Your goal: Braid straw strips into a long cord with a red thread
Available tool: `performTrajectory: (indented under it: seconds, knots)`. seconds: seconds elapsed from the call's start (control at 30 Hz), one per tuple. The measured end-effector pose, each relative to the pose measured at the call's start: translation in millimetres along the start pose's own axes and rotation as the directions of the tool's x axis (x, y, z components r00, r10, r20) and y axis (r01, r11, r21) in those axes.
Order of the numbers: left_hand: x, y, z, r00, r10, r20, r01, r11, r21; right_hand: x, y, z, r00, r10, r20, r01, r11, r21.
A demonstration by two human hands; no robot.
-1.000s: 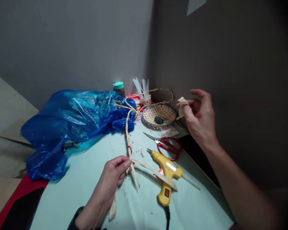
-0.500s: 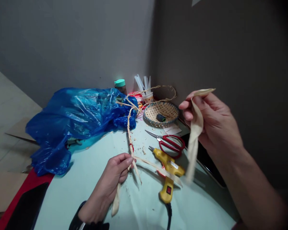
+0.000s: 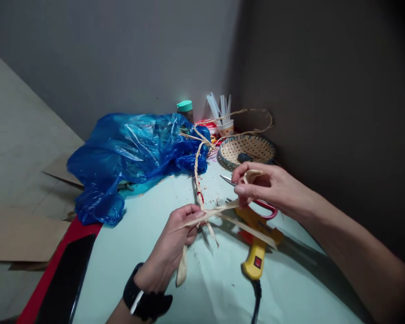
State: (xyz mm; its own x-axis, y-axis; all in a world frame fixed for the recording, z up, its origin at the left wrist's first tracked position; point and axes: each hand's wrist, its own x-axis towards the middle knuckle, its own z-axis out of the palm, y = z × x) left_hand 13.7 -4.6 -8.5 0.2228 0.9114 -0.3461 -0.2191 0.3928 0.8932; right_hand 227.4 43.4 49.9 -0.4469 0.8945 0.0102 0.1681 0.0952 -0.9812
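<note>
My left hand is closed, pinching the near end of a pale braided cord, where loose flat strands fan out. A bit of red shows on the braid just above my fingers. My right hand is closed on a pale fibre strip, whose other end lies across the braid and over my left fingers. One loose strand reaches right across a yellow glue gun. Red-handled scissors lie partly hidden beneath my right hand.
A blue plastic bag covers the table's back left. Behind are a green-lidded jar, a cup of glue sticks and a woven basket holding a dark spool. A black flat object lies at the left edge.
My right hand has come down and left, bringing the strip across the braid at my left hand. My left hand keeps its pinch. The whole view has shifted, with things appearing farther right.
</note>
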Motion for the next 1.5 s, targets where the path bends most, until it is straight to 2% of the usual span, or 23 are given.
performTrajectory:
  seconds: [0.1,0.23,0.4,0.53,0.73,0.9,1.0,1.33,1.4,1.5]
  knots:
    - [-1.8,-0.2,1.0,0.998,0.017,-0.058,-0.016,1.000,0.012,1.8,2.5,-1.7,0.997,0.020,0.076,-0.011,0.994,-0.106]
    - [-2.4,1.9,3.5,0.995,0.053,-0.089,-0.053,0.999,0.009,3.6,8.1,-5.4,0.990,0.048,0.134,-0.042,0.998,-0.049]
    - [-4.9,3.2,5.4,0.983,0.112,-0.143,-0.109,0.994,0.025,6.0,14.2,-7.2,0.983,0.095,0.154,-0.075,0.989,-0.130]
    - [-10.1,-0.6,2.2,0.977,0.097,-0.191,-0.106,0.994,-0.038,6.8,15.9,-5.4,0.973,0.117,0.199,-0.097,0.990,-0.107]
    - [-10.3,-4.2,-1.5,0.955,0.096,-0.279,-0.124,0.989,-0.085,8.2,19.1,-13.4,0.948,0.122,0.295,-0.059,0.975,-0.214]
    - [-11.5,-3.2,-2.8,0.952,0.087,-0.294,-0.128,0.984,-0.124,11.3,24.6,-22.1,0.953,0.133,0.272,-0.012,0.915,-0.403]
    - [-11.8,-3.0,-3.3,0.952,0.095,-0.291,-0.139,0.981,-0.133,11.8,25.1,-22.5,0.953,0.113,0.281,0.026,0.895,-0.446]
    - [-12.4,-2.4,-3.7,0.948,0.100,-0.301,-0.148,0.979,-0.139,8.2,25.4,-16.4,0.978,0.014,0.208,0.073,0.913,-0.403]
    - [-13.0,-1.5,-3.1,0.947,0.113,-0.301,-0.161,0.977,-0.139,7.8,25.0,-14.1,0.983,0.007,0.183,0.050,0.951,-0.305]
    - [-12.9,-1.3,-2.0,0.952,0.117,-0.281,-0.160,0.978,-0.134,7.2,22.4,-6.2,0.984,-0.002,0.179,0.008,0.999,-0.032]
